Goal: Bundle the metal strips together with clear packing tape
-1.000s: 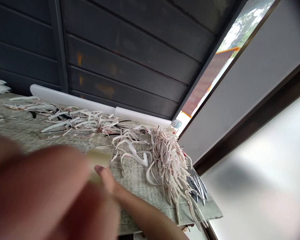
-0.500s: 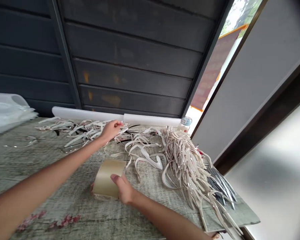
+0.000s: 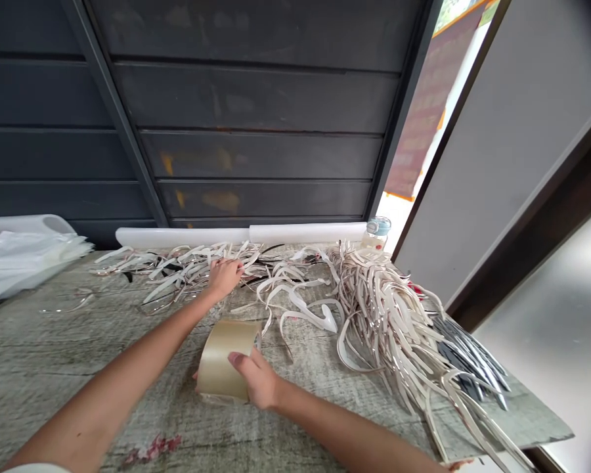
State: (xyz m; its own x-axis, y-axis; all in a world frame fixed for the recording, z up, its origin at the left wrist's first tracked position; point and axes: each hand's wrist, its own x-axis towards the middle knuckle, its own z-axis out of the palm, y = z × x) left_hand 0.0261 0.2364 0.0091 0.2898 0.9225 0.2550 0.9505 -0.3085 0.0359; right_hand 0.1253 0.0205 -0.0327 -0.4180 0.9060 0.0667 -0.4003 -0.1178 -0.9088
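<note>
A wide roll of yellowish clear tape is gripped by my right hand, thumb on its near side and fingertips showing at its left edge. My left hand reaches to the scattered white and silvery strips at the back of the table; its fingers are bent down among them, and what they touch is hidden. Several loose white curled strips lie just right of the tape roll.
A thick bundle of pale strips covers the right side, with dark grey strips beside it. White rolls lie along the dark panelled wall. A lidded jar stands behind the bundle. Plastic bags lie at the left.
My left hand has turned from raised, pinched fingers to fingers lowered onto the strips. The view has shifted, and the tape roll stays in my right hand.
</note>
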